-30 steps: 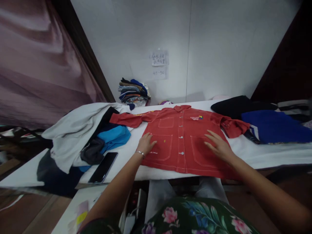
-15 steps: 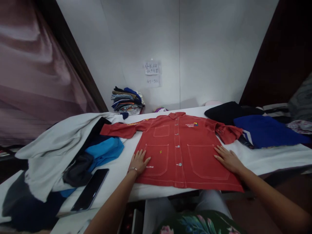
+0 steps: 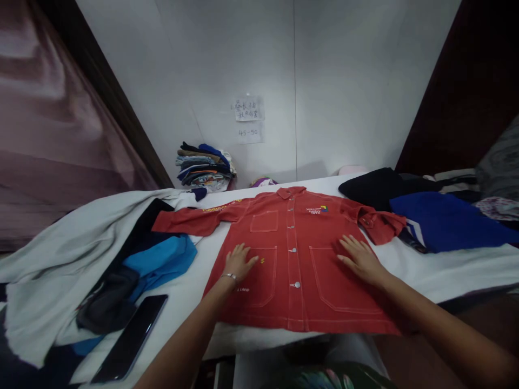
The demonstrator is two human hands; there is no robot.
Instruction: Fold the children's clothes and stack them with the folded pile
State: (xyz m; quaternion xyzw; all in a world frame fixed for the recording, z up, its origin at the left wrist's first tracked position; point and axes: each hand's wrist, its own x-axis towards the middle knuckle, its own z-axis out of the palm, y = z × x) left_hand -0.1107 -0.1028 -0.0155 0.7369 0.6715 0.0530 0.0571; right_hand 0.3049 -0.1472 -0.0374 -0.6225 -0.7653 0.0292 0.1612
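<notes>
A red button-front shirt jacket (image 3: 290,259) lies face up on the white-covered table, with its collar toward the wall. Its left-hand sleeve stretches out flat; the right-hand sleeve is bunched and folded over. My left hand (image 3: 238,263), wearing a bracelet, is over the left lower pocket with fingers spread. Over the upper edge of the right lower pocket is my right hand (image 3: 362,261), palm down, fingers apart. Neither hand grips the cloth; whether the palms touch it I cannot tell.
Left of the jacket lie a black phone (image 3: 132,337), a bright blue garment (image 3: 166,259) and a heaped pale cloth (image 3: 77,243). A folded clothes stack (image 3: 205,167) stands by the wall. Blue folded clothing (image 3: 450,219) and a black garment (image 3: 377,186) lie on the right.
Both hands have moved up the jacket, away from its hem; my right hand has also shifted inward. The camera view has tilted and come closer. The jacket keeps its flat layout.
</notes>
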